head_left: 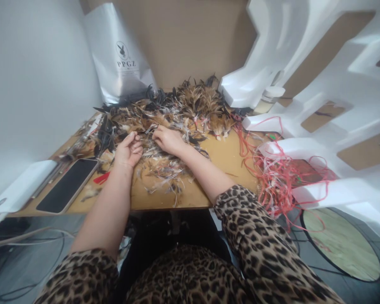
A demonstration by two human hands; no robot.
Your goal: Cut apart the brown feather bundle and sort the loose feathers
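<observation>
Loose brown, black and pale feathers lie in a broad pile on the wooden table. Over the left part of this pile, my left hand is turned palm up, with its fingers curled in and the thumb against the index finger. Anything in that pinch is too small to make out. My right hand is just to its right, knuckles up and fingers closed, its fingertips down among the feathers. They seem to pinch a feather, though the fingers partly hide it. A gap separates the two hands.
A phone and a white power bank with a cable lie at left. Behind stands a silver bag. Tangled red string hangs over white foam pieces at right, near a lidded jar. A round stool stands below.
</observation>
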